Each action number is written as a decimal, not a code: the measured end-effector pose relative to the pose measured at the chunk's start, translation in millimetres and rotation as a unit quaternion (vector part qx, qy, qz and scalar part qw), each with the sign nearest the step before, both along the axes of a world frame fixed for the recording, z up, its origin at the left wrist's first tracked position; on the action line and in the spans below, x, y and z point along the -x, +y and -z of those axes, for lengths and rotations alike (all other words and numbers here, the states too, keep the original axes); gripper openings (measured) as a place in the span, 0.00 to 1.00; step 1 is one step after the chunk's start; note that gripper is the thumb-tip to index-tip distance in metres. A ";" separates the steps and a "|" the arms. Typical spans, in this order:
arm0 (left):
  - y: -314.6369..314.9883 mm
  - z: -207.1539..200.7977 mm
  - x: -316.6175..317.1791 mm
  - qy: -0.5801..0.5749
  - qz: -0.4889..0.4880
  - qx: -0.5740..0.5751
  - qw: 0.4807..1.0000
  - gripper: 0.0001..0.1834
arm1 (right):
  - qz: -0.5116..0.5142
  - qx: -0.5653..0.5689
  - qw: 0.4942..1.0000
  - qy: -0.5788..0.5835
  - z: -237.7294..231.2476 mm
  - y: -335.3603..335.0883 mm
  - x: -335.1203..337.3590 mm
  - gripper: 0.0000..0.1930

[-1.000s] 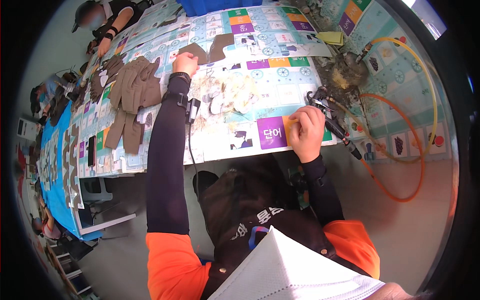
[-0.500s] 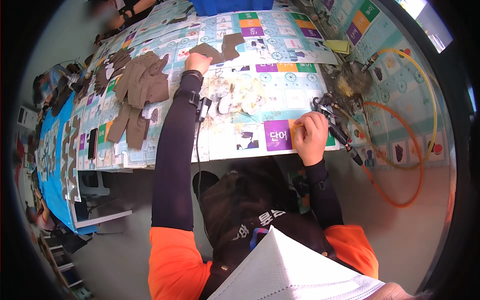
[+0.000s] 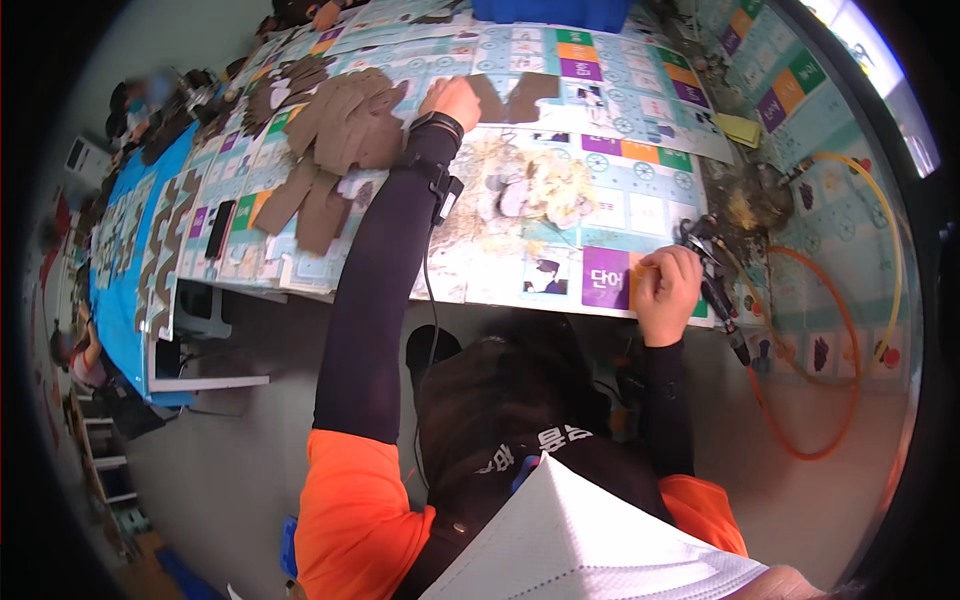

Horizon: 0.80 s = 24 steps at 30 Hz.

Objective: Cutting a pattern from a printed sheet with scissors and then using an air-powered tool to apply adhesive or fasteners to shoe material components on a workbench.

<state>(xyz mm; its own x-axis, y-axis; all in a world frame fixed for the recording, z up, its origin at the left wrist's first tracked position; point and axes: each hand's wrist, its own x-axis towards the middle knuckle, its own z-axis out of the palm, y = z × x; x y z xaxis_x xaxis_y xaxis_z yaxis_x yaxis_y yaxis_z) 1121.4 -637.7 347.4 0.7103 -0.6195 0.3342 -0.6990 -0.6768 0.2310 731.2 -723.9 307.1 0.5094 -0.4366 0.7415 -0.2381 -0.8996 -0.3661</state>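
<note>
Clock positions as on a dial centred on the view. At 12, your left hand (image 3: 452, 103) is bent over the left edge of a brown cut piece (image 3: 488, 100); whether its fingertips pinch that edge cannot be told. A second brown piece (image 3: 534, 97) lies flat just beside the first, toward 1. At 3, your right hand (image 3: 669, 290) rests at the near edge of the patterned table (image 3: 470, 285), fingers curled inward; whether they pinch anything cannot be told. Just beyond it lies a black hose-fed tool (image 3: 722, 300). An overlapping brown pile (image 3: 350, 125) occupies 11; a blue bin (image 3: 550, 12) stands between 12 and 1.
</note>
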 end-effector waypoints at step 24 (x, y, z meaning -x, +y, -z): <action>165.1 -50.7 -114.4 -0.004 -0.101 -0.041 0.994 0.31 | -0.004 0.014 1.000 -0.019 -5.9 4.1 -2.7 0.06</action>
